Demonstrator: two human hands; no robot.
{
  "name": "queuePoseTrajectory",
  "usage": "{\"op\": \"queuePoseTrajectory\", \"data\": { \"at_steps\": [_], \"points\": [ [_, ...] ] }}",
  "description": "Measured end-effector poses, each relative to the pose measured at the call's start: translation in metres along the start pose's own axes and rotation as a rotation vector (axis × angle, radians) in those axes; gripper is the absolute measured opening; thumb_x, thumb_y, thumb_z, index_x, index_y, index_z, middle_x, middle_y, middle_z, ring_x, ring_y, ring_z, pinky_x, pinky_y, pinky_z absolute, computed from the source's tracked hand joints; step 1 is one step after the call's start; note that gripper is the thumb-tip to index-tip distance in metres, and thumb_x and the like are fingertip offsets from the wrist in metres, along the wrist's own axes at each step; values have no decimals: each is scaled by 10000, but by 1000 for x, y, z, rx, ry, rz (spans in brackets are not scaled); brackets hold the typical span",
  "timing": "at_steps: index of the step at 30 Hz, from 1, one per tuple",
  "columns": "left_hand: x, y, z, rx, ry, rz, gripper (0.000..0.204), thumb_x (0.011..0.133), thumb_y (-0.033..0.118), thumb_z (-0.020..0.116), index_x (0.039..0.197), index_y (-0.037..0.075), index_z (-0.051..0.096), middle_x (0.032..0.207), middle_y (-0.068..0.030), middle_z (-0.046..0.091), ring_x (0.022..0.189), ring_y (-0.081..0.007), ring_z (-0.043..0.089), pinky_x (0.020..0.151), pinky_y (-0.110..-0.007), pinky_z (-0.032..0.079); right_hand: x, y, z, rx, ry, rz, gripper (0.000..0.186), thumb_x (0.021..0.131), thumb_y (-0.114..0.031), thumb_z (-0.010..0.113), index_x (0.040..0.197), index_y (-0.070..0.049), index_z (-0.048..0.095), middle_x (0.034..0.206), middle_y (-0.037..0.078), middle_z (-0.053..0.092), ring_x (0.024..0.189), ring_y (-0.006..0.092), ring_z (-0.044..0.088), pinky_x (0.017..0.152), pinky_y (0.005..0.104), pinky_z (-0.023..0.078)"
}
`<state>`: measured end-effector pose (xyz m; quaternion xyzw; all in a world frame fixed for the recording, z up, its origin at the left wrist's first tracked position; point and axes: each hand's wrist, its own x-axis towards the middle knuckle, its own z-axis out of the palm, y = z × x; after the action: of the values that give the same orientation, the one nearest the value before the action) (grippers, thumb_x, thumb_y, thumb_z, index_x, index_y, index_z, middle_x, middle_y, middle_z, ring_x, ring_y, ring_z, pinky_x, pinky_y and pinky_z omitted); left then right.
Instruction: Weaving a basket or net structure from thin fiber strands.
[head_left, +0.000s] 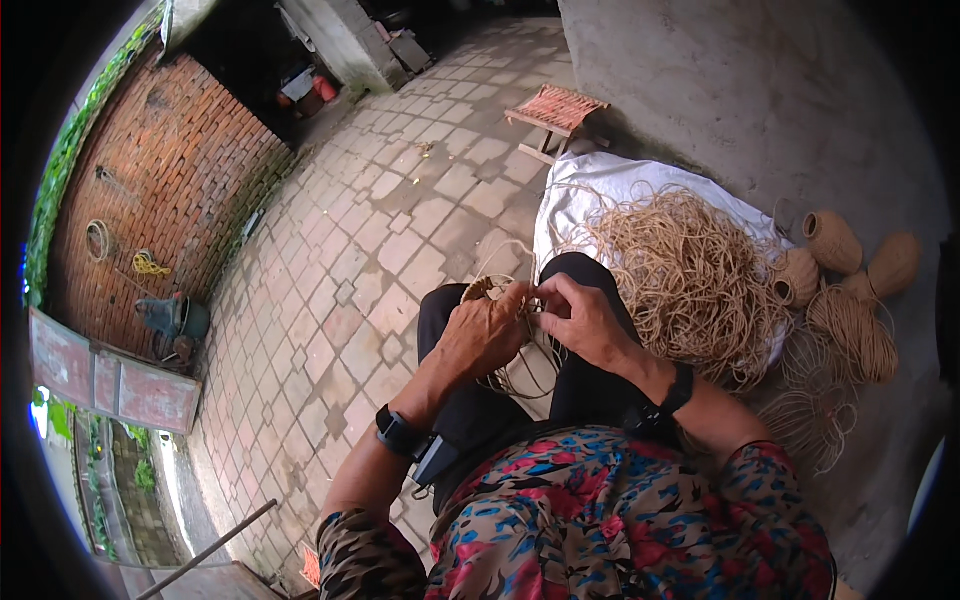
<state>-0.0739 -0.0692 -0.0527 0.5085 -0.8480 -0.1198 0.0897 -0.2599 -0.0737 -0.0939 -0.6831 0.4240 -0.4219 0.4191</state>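
My left hand is closed around a small, partly woven piece of tan cord, whose rim shows past the knuckles. Close beside it, my right hand has its thumb and forefinger pinched together at the edge of the work, on what looks like a cord strand. Both hands meet over my lap, between my dark-trousered knees. Thin loose strands loop out above and below the hands. My fingers hide most of the weaving.
To my right, a large tangled heap of tan cord lies on a white sheet. Past it are several woven, vase-like baskets and a bundled coil of cord. A low folding stool stands ahead by the grey wall.
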Motion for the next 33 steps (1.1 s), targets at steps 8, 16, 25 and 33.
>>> {"op": "queuePoseTrajectory", "data": {
  "at_steps": [8, 16, 25, 33],
  "points": [
    [26, -15, -5, -256, -217, 19, 501, 794, 246, 648, 1226, 75, 460, 885, -230, 667, 866, -409, 649, 771, -466, 495, -10, 16, 5, -541, -8, -634, 340, 692, -193, 742, 921, -56, 531, 986, 135, 538, 936, 301, 554, 806, 424, 444],
    [31, -19, -15, -331, -368, -78, 510, 782, 72, 615, 1259, 48, 437, 820, -145, 682, 837, -237, 691, 742, -341, 521, -7, 21, 23, -606, 85, -697, 316, 684, -196, 731, 895, -77, 528, 923, 101, 521, 884, 248, 545, 758, 402, 390],
    [26, -41, -29, -843, -432, -107, 427, 812, 46, 564, 1222, 38, 445, 869, -93, 663, 741, -111, 605, 641, -237, 465, 11, 12, 38, -602, 192, -853, 88, 760, -147, 623, 781, -114, 544, 778, 48, 491, 835, 217, 555, 717, 384, 418],
    [16, -37, -56, -556, 22, -278, 396, 736, 111, 656, 1097, 28, 517, 649, -101, 611, 587, -182, 594, 546, -324, 460, 53, -24, 30, -410, 117, -561, 141, 652, -96, 675, 723, -94, 554, 797, 66, 531, 854, 274, 556, 748, 400, 442]
  ]
}}
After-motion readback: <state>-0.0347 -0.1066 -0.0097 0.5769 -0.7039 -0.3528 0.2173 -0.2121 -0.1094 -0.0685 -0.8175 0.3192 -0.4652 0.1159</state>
